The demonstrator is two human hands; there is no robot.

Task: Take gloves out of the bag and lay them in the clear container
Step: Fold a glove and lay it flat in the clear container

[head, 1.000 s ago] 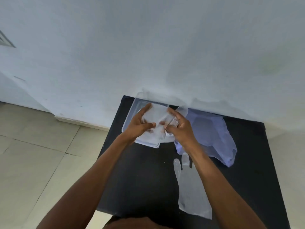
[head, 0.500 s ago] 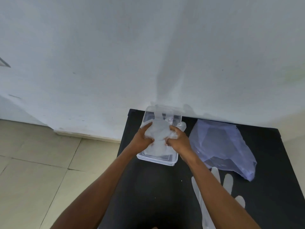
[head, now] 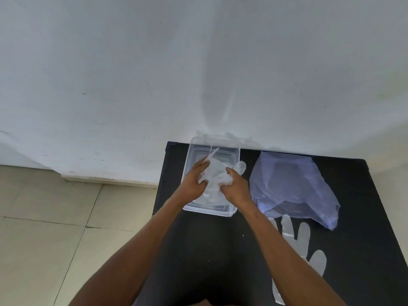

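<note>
A clear rectangular container point(head: 220, 144) stands at the far left of a black table, against the wall. Over it, my left hand point(head: 194, 183) and my right hand point(head: 235, 186) both grip a crumpled translucent glove point(head: 214, 176), which sits partly inside the container. One glove finger point(head: 240, 167) hangs over the container's right rim. A pale purple plastic bag point(head: 291, 186) lies slumped to the right of the container. A second translucent glove point(head: 302, 241) lies flat on the table near my right forearm, partly hidden by it.
The black table point(head: 364, 228) abuts a white wall point(head: 198, 62). A tiled floor point(head: 55, 228) lies to the left, below the table's left edge.
The view has tilted, so table and objects sit lower and to the right in frame. Both hands have pressed the glove lower into the container, and its finger tip now hangs over the right rim.
</note>
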